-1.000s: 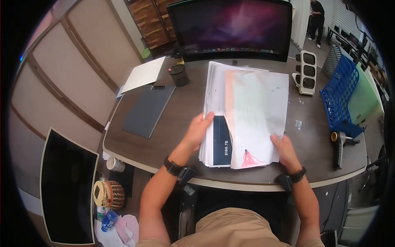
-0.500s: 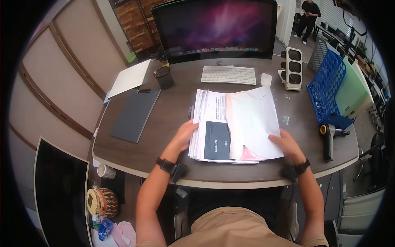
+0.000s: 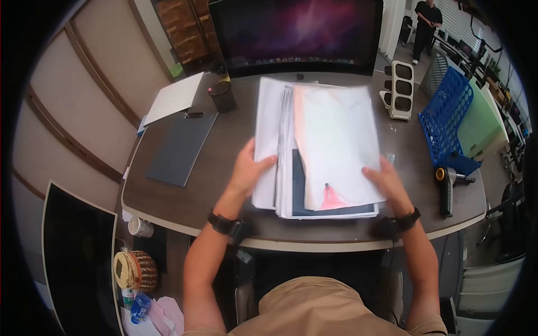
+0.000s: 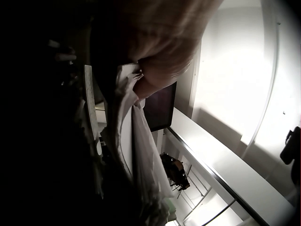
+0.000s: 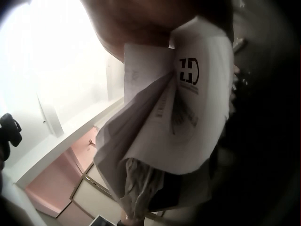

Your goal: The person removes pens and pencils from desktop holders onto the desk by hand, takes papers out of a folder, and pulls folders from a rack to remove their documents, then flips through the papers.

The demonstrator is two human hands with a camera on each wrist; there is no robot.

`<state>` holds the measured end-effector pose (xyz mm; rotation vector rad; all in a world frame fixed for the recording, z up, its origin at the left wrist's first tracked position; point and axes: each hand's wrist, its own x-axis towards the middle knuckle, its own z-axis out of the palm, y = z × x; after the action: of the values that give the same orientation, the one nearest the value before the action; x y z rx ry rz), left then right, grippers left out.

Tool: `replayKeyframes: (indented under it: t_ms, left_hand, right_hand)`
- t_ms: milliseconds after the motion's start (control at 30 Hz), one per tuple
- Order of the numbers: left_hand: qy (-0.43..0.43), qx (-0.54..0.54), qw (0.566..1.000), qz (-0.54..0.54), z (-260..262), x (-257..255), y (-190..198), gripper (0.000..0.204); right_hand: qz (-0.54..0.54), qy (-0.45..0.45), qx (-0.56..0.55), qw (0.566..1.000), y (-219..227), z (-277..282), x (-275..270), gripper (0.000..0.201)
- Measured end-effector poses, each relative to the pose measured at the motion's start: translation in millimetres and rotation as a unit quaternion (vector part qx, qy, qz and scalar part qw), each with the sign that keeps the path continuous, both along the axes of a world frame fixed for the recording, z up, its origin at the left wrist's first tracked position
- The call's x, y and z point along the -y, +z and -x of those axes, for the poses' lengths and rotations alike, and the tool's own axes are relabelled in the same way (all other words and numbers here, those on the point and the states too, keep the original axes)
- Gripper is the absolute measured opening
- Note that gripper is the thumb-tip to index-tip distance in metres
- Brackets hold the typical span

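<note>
Papers [image 3: 330, 145] fill both my hands: a thick, loose stack that I hold tipped up off the desk [image 3: 224, 162], its far end raised toward the monitor [image 3: 297, 33] and its near edge low, close to the desk's front rim. My left hand [image 3: 246, 171] grips the stack's left edge, thumb curled over the top sheets. My right hand [image 3: 384, 179] clasps the right edge, fingers spread on the top page just beside the pink mark near its bottom corner. From my right wrist the sheets [image 5: 164, 136] fan apart and droop, so the stack is far from squared; from my left wrist the page edges [image 4: 136, 155] also hang unevenly.

As I judge it, the gathering is done, since every sheet seems to be in my grip, but the evening-up is only begun: the pages sit offset, with a dark printed one showing under the top sheet. Left of the papers lie a grey clipboard [image 3: 179, 147] and a pen cup [image 3: 222, 96]; right of them stand a blue file rack [image 3: 448, 120] and a black tool [image 3: 446, 189].
</note>
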<state>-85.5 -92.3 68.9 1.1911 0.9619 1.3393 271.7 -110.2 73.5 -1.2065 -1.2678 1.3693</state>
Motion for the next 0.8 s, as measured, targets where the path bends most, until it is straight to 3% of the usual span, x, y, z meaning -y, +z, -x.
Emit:
replayKeyframes:
  t_ms: [100,200,300,333,400,467,500,533,600,633,800]
  left_hand:
    - [0.026,-0.022,0.999,0.001,30,-9,17,0.046]
    - [0.037,-0.069,0.997,0.004,66,-17,8,0.042]
    - [0.013,-0.16,0.976,0.144,93,-25,-22,0.033]
    - [0.011,-0.243,0.957,0.161,104,-28,-32,0.029]
    - [0.072,-0.281,0.941,0.172,125,-29,-31,0.026]
    - [0.146,-0.377,0.911,0.085,157,-37,-32,0.024]
    - [0.204,-0.506,0.837,-0.044,178,-37,-37,0.033]
    - [0.211,-0.51,0.833,-0.041,198,-34,-43,0.033]
    - [0.243,-0.705,0.664,-0.058,229,-30,-46,0.044]
    - [0.208,-0.694,0.685,0.08,241,-25,-46,0.055]
    - [0.251,-0.669,0.687,0.132,272,-22,-66,0.062]
  right_hand:
    - [-0.007,-0.032,-0.015,0.999,10,-26,-8,0.039]
    - [0.014,-0.041,-0.006,0.999,-3,-70,-16,0.037]
    - [0.04,-0.038,0.129,0.99,-46,-108,-20,0.034]
    - [0.039,-0.036,0.127,0.99,-47,-111,-18,0.034]
    - [0.038,-0.053,0.119,0.991,-45,-106,-11,0.034]
    - [0.037,-0.06,0.089,0.994,-47,-104,-10,0.034]
    - [0.034,-0.054,0.082,0.995,-51,-107,-12,0.034]
    - [0.027,-0.05,0.078,0.995,-55,-111,-15,0.033]
    - [0.015,-0.048,0.074,0.996,-64,-118,-18,0.033]
    - [0.005,-0.055,0.071,0.996,-66,-116,-18,0.033]
    - [0.002,-0.049,0.063,0.997,-68,-115,-15,0.033]
